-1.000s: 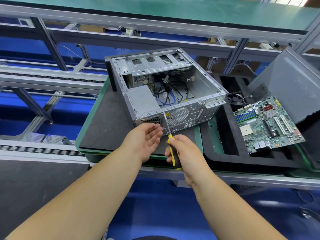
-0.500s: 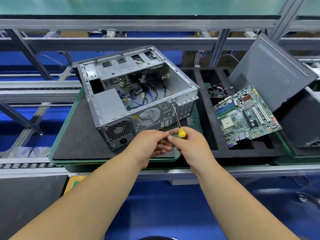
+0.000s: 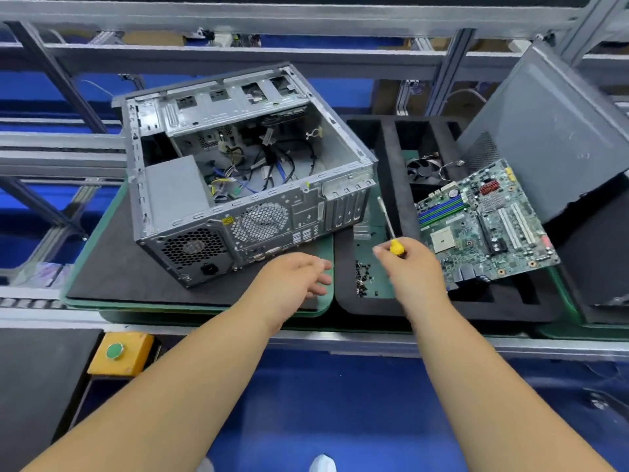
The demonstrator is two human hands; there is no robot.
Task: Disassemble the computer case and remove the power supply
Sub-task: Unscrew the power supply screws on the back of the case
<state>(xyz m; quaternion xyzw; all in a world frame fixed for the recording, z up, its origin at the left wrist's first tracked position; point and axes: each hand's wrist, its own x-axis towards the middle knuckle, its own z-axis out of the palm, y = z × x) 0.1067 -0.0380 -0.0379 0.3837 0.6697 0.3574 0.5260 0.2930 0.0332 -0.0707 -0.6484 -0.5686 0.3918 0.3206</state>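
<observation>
Right hand (image 3: 413,267) swung screwdriver (image 3: 391,233) off case (image 3: 245,185) toward screw tray (image 3: 371,267), pinching handle; left hand (image 3: 292,277) parted, fingers relaxed, empty. Screw drop-off step; next, free supply (image 3: 177,195).

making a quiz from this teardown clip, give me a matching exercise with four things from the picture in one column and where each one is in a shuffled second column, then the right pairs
Things
1. yellow-handled screwdriver
2. green motherboard with blue memory slots
3. grey boxy power supply
4. pile of small dark screws

Places
A. in the corner of the open metal computer case, behind the honeycomb vent
B. loose in the green-floored compartment of the black foam tray
C. held in the right hand
D. lying tilted across the black foam tray

Pairs: 1-C, 2-D, 3-A, 4-B
</observation>
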